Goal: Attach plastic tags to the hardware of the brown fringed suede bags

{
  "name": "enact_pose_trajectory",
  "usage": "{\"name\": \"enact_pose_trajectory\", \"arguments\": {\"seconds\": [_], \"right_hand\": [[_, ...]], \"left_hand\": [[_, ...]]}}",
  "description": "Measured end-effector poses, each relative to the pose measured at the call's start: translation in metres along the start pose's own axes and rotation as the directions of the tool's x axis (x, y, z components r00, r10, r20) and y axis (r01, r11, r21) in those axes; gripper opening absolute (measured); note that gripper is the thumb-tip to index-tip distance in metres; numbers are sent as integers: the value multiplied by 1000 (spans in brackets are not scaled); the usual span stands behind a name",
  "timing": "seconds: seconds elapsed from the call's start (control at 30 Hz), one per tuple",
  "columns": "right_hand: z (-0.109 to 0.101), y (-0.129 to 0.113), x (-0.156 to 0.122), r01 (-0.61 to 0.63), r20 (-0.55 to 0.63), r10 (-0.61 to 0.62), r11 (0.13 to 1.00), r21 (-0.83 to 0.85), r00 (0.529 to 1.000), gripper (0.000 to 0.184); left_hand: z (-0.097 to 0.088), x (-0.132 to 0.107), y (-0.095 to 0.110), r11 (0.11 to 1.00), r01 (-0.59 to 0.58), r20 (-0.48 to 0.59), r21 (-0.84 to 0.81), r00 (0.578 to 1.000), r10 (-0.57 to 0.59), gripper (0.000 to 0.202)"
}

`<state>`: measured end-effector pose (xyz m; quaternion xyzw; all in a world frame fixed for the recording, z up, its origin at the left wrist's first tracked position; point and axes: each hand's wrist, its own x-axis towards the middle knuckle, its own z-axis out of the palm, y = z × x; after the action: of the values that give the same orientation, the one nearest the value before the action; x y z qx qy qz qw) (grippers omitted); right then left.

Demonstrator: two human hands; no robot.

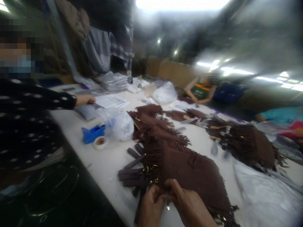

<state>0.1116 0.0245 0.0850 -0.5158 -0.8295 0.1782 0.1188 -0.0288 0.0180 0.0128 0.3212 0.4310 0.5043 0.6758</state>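
Note:
A brown fringed suede bag (189, 171) lies on the white table (104, 164) right in front of me. My left hand (151, 206) and my right hand (189, 205) meet at its near edge, fingers pinched together on the edge and a small metal piece (167, 206) that hangs between them. Brown straps with gold fittings (133, 171) fan out to the left of the bag. More brown fringed bags (153, 124) are piled behind it, and another heap (246, 143) lies to the right.
A person in a black dotted sleeve (30, 104) stands at the left, hand (85, 99) on papers. A blue tape dispenser (92, 133), a tape roll (100, 142) and clear plastic bags (119, 123) sit mid-table. Another person (201, 91) sits at the far end.

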Motion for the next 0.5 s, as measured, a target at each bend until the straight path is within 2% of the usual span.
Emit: {"name": "enact_pose_trajectory", "arguments": {"seconds": [0.17,0.27,0.5], "right_hand": [[1,-6,3,14,-15,-16,993,-116,1000,36],[-2,-10,6,18,-14,-20,986,-165,1000,39],[-8,-15,8,5,55,6,981,-194,998,45]], "left_hand": [[1,-5,4,997,-32,-10,72,999,33,10],[1,-7,3,997,-40,-13,60,999,41,9],[3,-8,8,1000,14,3,-15,1000,-14,32]]}}
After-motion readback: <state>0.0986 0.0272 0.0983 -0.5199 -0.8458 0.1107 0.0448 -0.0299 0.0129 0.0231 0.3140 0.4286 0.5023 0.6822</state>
